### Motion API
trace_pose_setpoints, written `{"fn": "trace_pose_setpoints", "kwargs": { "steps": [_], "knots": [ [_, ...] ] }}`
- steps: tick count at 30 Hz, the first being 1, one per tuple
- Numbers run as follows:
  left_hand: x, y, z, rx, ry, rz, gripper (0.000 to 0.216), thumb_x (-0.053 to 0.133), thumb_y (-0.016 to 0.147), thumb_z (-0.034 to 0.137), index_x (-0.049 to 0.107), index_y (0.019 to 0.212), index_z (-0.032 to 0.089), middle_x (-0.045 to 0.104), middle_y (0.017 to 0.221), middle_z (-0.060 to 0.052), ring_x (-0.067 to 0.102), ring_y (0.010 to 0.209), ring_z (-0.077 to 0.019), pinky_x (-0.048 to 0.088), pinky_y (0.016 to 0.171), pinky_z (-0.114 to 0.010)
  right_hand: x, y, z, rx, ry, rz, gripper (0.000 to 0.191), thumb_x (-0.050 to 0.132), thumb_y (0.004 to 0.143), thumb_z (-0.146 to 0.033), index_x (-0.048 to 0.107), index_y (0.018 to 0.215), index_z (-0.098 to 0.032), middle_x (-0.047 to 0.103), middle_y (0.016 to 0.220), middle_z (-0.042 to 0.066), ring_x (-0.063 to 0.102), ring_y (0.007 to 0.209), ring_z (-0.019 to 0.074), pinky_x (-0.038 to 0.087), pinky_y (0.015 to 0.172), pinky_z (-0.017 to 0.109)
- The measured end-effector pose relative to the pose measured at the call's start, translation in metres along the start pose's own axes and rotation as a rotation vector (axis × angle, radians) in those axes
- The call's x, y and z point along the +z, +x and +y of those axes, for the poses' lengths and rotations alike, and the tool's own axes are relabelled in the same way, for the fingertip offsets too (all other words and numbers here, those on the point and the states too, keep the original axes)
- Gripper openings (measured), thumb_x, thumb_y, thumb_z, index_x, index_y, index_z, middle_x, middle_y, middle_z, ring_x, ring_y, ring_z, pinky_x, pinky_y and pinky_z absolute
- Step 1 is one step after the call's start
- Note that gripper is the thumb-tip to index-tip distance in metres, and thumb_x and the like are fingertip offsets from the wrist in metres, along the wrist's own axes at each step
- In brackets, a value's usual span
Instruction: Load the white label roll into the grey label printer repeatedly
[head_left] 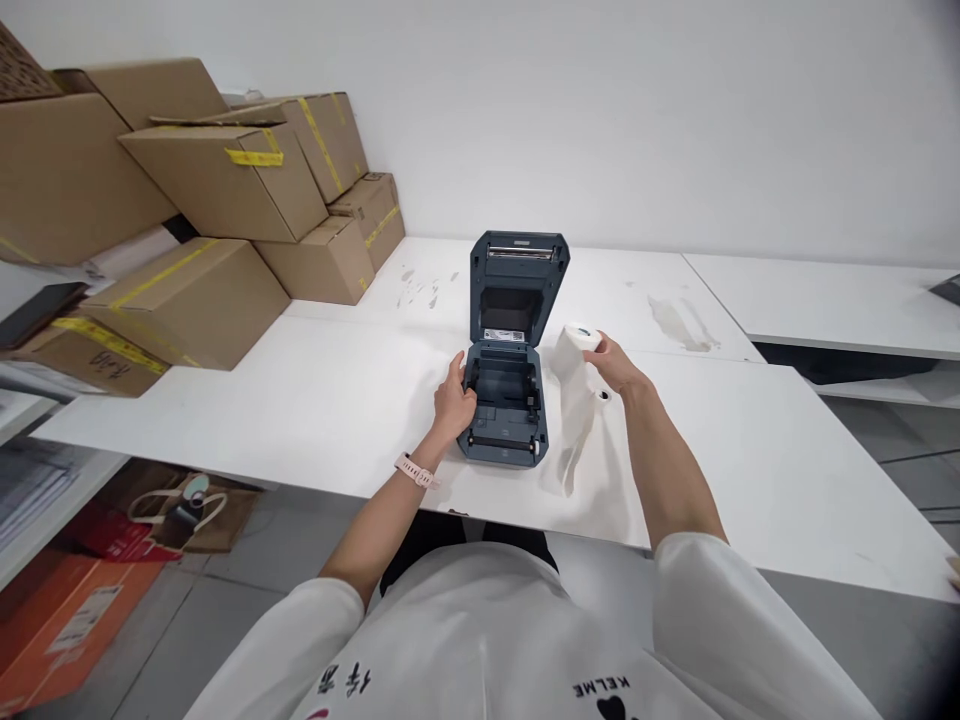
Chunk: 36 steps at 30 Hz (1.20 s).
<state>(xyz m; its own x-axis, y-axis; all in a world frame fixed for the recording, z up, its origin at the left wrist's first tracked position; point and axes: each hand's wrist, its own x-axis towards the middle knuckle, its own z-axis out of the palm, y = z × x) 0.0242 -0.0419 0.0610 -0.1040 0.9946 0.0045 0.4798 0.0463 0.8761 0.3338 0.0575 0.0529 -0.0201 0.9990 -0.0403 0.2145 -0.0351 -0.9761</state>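
Observation:
A dark blue-grey label printer stands on the white table with its lid swung up and the roll bay bare. My left hand grips the printer's left edge, fingers curled over the rim. My right hand holds a white paper roll just right of the printer, a loose strip trailing down onto the table.
Several cardboard boxes with yellow tape are stacked at the back left of the table. A second white table stands to the right. Under the left side lie a brown bag and an orange box.

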Motion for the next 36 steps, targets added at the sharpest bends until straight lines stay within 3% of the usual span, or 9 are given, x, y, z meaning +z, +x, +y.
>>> {"fn": "trace_pose_setpoints", "kwargs": {
  "steps": [3, 6, 9, 12, 16, 21, 25, 29, 36],
  "knots": [
    [0.0, -0.001, 0.002, 0.006, 0.035, -0.01, 0.086, 0.051, 0.076, 0.008, 0.032, 0.159, 0.02, 0.059, 0.151, -0.012, 0.061, 0.133, -0.0336, 0.042, 0.113, -0.055, 0.007, -0.021, -0.03, -0.113, 0.038, -0.048, 0.071, 0.081, 0.064, -0.057, 0.062, 0.123, -0.024, 0.074, 0.124, 0.012, 0.067, 0.116, 0.033, 0.056, 0.098, 0.046],
    [-0.001, -0.002, 0.005, -0.001, 0.078, -0.007, 0.085, 0.049, 0.078, 0.007, 0.031, 0.16, 0.021, 0.06, 0.151, -0.01, 0.062, 0.133, -0.0311, 0.043, 0.113, -0.051, 0.026, -0.039, -0.077, -0.291, -0.107, -0.284, 0.073, 0.084, 0.063, -0.053, 0.061, 0.126, -0.024, 0.073, 0.125, 0.01, 0.067, 0.115, 0.0322, 0.055, 0.098, 0.044],
    [-0.001, -0.001, 0.006, -0.023, 0.107, -0.01, 0.084, 0.048, 0.079, 0.006, 0.03, 0.16, 0.021, 0.061, 0.15, -0.009, 0.063, 0.132, -0.0297, 0.044, 0.113, -0.049, 0.062, -0.046, -0.12, -0.381, -0.575, -0.528, 0.069, 0.083, 0.065, -0.044, 0.061, 0.127, -0.022, 0.071, 0.128, 0.009, 0.067, 0.113, 0.0317, 0.054, 0.096, 0.043],
    [-0.002, -0.001, 0.005, -0.031, 0.081, -0.011, 0.085, 0.048, 0.079, 0.006, 0.029, 0.16, 0.02, 0.06, 0.151, -0.009, 0.061, 0.134, -0.0297, 0.043, 0.114, -0.049, 0.101, -0.045, -0.135, -0.383, -1.057, -0.623, 0.063, 0.08, 0.068, -0.037, 0.062, 0.127, -0.022, 0.07, 0.13, 0.011, 0.066, 0.115, 0.0346, 0.053, 0.095, 0.044],
    [-0.003, -0.002, 0.005, -0.032, 0.037, -0.006, 0.085, 0.05, 0.079, 0.006, 0.031, 0.16, 0.019, 0.059, 0.152, -0.012, 0.061, 0.134, -0.0309, 0.042, 0.114, -0.05, 0.132, -0.035, -0.117, -0.347, -1.295, -0.666, 0.065, 0.08, 0.071, -0.038, 0.063, 0.131, -0.019, 0.068, 0.132, 0.015, 0.065, 0.121, 0.0399, 0.052, 0.096, 0.048],
    [0.0, -0.001, 0.0, -0.05, -0.051, 0.001, 0.087, 0.054, 0.076, 0.007, 0.034, 0.159, 0.023, 0.059, 0.151, -0.011, 0.056, 0.14, -0.0313, 0.037, 0.12, -0.052, 0.135, -0.037, -0.097, -0.354, -1.275, -0.628, 0.069, 0.075, 0.079, -0.033, 0.057, 0.143, -0.015, 0.064, 0.138, 0.019, 0.061, 0.127, 0.0414, 0.05, 0.103, 0.052],
    [0.007, 0.001, -0.01, -0.066, -0.336, -0.013, 0.086, 0.055, 0.076, 0.009, 0.033, 0.159, 0.022, 0.053, 0.157, -0.011, 0.048, 0.147, -0.0267, 0.034, 0.124, -0.046, 0.122, -0.079, -0.088, -0.442, -1.167, -0.468, 0.06, 0.057, 0.096, -0.029, 0.046, 0.153, -0.014, 0.052, 0.155, 0.016, 0.051, 0.141, 0.0343, 0.045, 0.114, 0.048],
    [0.011, 0.003, -0.019, -0.103, -0.647, -0.102, 0.085, 0.057, 0.082, 0.017, 0.026, 0.161, 0.017, 0.032, 0.17, -0.013, 0.037, 0.155, -0.0253, 0.036, 0.124, -0.039, 0.12, -0.137, -0.061, -0.533, -0.964, -0.351, 0.051, 0.046, 0.105, -0.039, 0.054, 0.148, -0.014, 0.056, 0.154, 0.014, 0.053, 0.141, 0.0315, 0.048, 0.115, 0.049],
    [0.013, 0.005, -0.028, -0.106, -0.712, -0.137, 0.085, 0.06, 0.083, 0.023, 0.028, 0.161, 0.021, 0.028, 0.172, -0.008, 0.032, 0.158, -0.0238, 0.03, 0.128, -0.038, 0.137, -0.168, -0.03, -0.575, -1.024, -0.248, 0.054, 0.038, 0.108, -0.04, 0.052, 0.151, -0.011, 0.043, 0.162, 0.015, 0.042, 0.152, 0.0311, 0.037, 0.125, 0.053]
  ]
}}
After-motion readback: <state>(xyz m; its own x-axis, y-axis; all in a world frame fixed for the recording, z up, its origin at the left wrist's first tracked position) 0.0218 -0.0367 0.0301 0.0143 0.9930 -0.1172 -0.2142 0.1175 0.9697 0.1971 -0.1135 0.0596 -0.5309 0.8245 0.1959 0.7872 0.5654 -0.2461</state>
